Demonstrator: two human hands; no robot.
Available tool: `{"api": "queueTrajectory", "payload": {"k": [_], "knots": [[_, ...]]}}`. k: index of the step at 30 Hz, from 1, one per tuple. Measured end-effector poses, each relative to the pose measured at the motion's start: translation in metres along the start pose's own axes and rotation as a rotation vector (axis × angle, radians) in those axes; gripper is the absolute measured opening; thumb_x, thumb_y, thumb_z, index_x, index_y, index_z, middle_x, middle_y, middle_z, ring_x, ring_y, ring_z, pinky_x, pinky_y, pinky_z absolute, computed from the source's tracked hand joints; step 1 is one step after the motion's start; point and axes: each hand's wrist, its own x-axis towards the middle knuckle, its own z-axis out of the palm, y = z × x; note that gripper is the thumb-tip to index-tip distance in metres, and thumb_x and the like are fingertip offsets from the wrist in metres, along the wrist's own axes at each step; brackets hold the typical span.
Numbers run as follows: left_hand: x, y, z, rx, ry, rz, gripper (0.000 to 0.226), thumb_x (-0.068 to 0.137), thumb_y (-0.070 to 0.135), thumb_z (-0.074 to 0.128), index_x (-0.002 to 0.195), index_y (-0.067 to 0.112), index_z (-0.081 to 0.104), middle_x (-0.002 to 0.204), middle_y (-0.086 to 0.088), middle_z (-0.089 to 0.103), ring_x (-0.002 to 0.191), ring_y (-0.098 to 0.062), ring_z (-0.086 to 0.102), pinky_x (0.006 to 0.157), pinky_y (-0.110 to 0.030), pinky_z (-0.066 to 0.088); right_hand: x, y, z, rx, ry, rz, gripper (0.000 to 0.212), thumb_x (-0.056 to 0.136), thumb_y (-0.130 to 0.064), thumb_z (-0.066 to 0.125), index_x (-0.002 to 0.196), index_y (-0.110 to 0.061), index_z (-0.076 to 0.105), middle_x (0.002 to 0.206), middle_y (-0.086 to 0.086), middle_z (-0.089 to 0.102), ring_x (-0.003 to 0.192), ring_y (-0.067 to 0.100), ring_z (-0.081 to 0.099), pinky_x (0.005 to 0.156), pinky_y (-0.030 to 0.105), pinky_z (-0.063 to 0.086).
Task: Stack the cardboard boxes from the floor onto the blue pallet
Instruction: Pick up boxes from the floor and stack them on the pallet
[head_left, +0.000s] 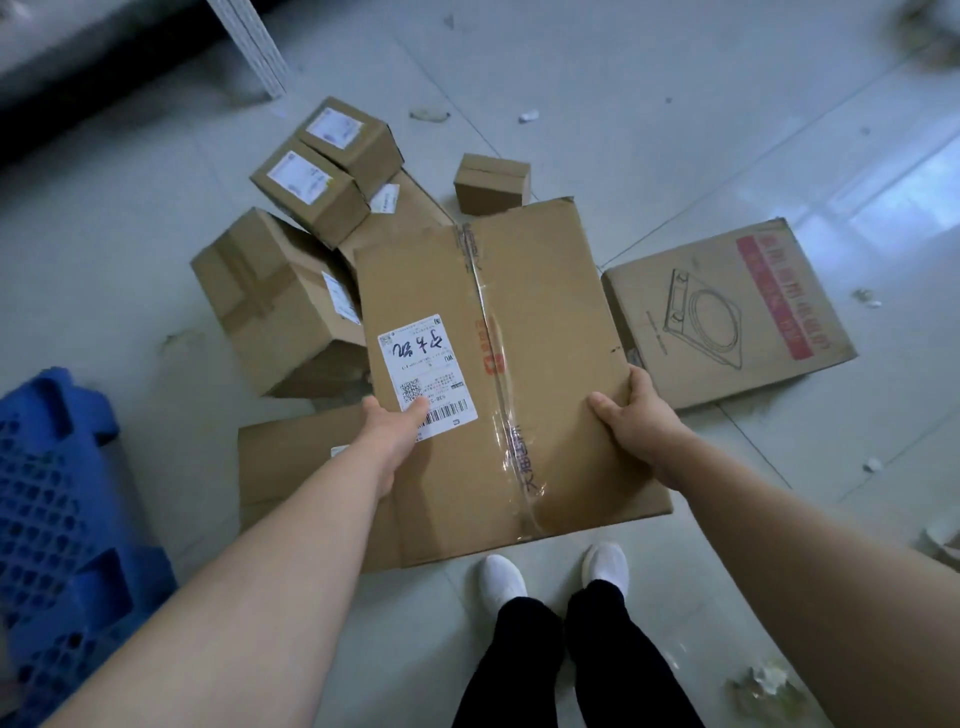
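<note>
I hold a large flat cardboard box (545, 332) with a white shipping label and clear tape down its middle, lifted above the floor in front of me. My left hand (387, 436) grips its left edge with the thumb on the label. My right hand (631, 415) grips its right edge. The blue pallet (57, 525) lies at the lower left, with nothing on the part that shows. More cardboard boxes sit on the floor behind: a medium taped box (270, 301), two small labelled boxes (309, 189) (350, 137), a tiny box (491, 182), and a flat box with a red stripe (727, 317).
Another flat brown box (291, 462) lies on the floor under the held one, beside the pallet. My white shoes (550, 574) stand on the grey tiled floor. Paper scraps are scattered at the right. A white post (254, 47) rises at the upper left.
</note>
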Motion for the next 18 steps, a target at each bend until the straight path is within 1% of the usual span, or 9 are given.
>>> {"api": "queueTrajectory", "payload": {"k": [2,5,9,11,13,14,15,17,18], "knots": [[-0.013,-0.008,-0.014,-0.013,0.013,0.009,0.072,0.09,0.047,0.06,0.145,0.022,0.022,0.135,-0.002,0.055,0.119,-0.031,0.054,0.104,-0.053,0.041,-0.018,-0.005,0.004,-0.007,-0.007,-0.022,0.066,0.096,-0.037,0.053,0.151,-0.025,0.017,0.145,0.01,0.041,0.13,0.033,0.043,0.11,0.049,0.035],[-0.031,-0.022,-0.033,-0.066,0.045,0.014,0.075,0.087,0.049,0.062,0.145,0.023,0.022,0.135,-0.003,0.055,0.119,-0.032,0.054,0.103,-0.053,0.042,-0.037,-0.015,0.011,-0.064,-0.035,-0.049,0.065,0.096,-0.038,0.053,0.149,-0.022,0.02,0.144,0.011,0.043,0.129,0.034,0.044,0.109,0.049,0.036],[-0.066,-0.05,-0.059,-0.175,0.098,-0.002,0.069,0.091,0.043,0.061,0.145,0.021,0.022,0.128,-0.002,0.056,0.116,-0.031,0.057,0.101,-0.052,0.045,-0.066,-0.029,0.023,-0.148,-0.085,-0.127,0.064,0.094,-0.039,0.055,0.146,-0.02,0.025,0.139,0.01,0.047,0.124,0.033,0.048,0.105,0.049,0.04],[-0.086,-0.067,-0.072,-0.239,0.125,-0.012,0.064,0.093,0.039,0.06,0.143,0.02,0.024,0.124,-0.003,0.057,0.109,-0.029,0.06,0.094,-0.049,0.05,-0.082,-0.034,0.031,-0.183,-0.117,-0.156,0.063,0.094,-0.039,0.056,0.145,-0.018,0.026,0.136,0.011,0.048,0.121,0.033,0.049,0.104,0.049,0.041],[-0.108,-0.087,-0.087,-0.316,0.162,-0.024,0.058,0.094,0.036,0.06,0.139,0.019,0.027,0.122,-0.005,0.059,0.1,-0.029,0.063,0.08,-0.044,0.055,-0.101,-0.037,0.043,-0.192,-0.158,-0.183,0.06,0.094,-0.036,0.057,0.143,-0.017,0.027,0.133,0.01,0.049,0.115,0.03,0.05,0.101,0.047,0.043],[-0.118,-0.098,-0.096,-0.352,0.179,-0.038,0.057,0.094,0.035,0.06,0.138,0.019,0.028,0.121,-0.007,0.06,0.099,-0.03,0.064,0.076,-0.043,0.055,-0.111,-0.039,0.051,-0.192,-0.181,-0.199,0.058,0.094,-0.034,0.058,0.142,-0.017,0.028,0.131,0.01,0.05,0.111,0.027,0.05,0.099,0.046,0.043],[-0.128,-0.108,-0.105,-0.378,0.203,-0.049,0.057,0.093,0.036,0.06,0.137,0.019,0.028,0.122,-0.008,0.061,0.1,-0.031,0.065,0.078,-0.045,0.055,-0.12,-0.042,0.058,-0.192,-0.204,-0.211,0.056,0.094,-0.032,0.058,0.14,-0.017,0.03,0.129,0.009,0.05,0.108,0.026,0.05,0.097,0.046,0.044],[-0.145,-0.134,-0.128,-0.429,0.251,-0.072,0.06,0.09,0.04,0.062,0.137,0.021,0.03,0.125,-0.009,0.061,0.105,-0.033,0.063,0.089,-0.051,0.053,-0.141,-0.049,0.081,-0.233,-0.255,-0.238,0.054,0.094,-0.03,0.058,0.139,-0.016,0.03,0.125,0.009,0.05,0.109,0.028,0.05,0.099,0.048,0.044],[-0.15,-0.144,-0.137,-0.424,0.274,-0.077,0.062,0.089,0.042,0.063,0.138,0.022,0.031,0.129,-0.008,0.06,0.109,-0.033,0.062,0.095,-0.051,0.05,-0.149,-0.052,0.09,-0.25,-0.275,-0.248,0.054,0.094,-0.03,0.058,0.139,-0.016,0.03,0.121,0.009,0.05,0.108,0.028,0.049,0.098,0.048,0.044]]}}
